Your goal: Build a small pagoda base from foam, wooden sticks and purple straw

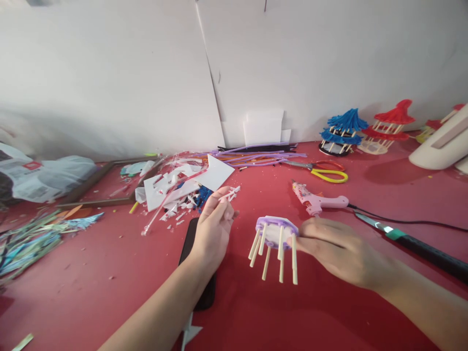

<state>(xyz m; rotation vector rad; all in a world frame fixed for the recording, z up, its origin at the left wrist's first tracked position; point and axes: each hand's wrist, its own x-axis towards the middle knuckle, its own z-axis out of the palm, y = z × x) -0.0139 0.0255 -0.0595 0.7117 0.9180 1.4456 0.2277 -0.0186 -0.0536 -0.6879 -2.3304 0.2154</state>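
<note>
My right hand (336,246) grips the edge of a small craft model (274,234). The model has a white base rimmed with purple, and several pale wooden sticks point downward from it. To its left, my left hand (215,226) is raised with its fingers pinched together. Small thin white sticks (234,193) show at those fingertips; their held ends are hidden. A black phone (204,297) lies partly beneath my left wrist. Behind my right hand rests a pink glue gun (318,201) on the red table.
White scraps (179,187) lie behind my left hand, with purple pipe cleaners (256,156) along the wall. Scissors (329,174) and a utility knife (413,246) lie at right. Blue (343,131) and red (389,127) pagoda models stand behind. A plastic bag (47,178) sits far left.
</note>
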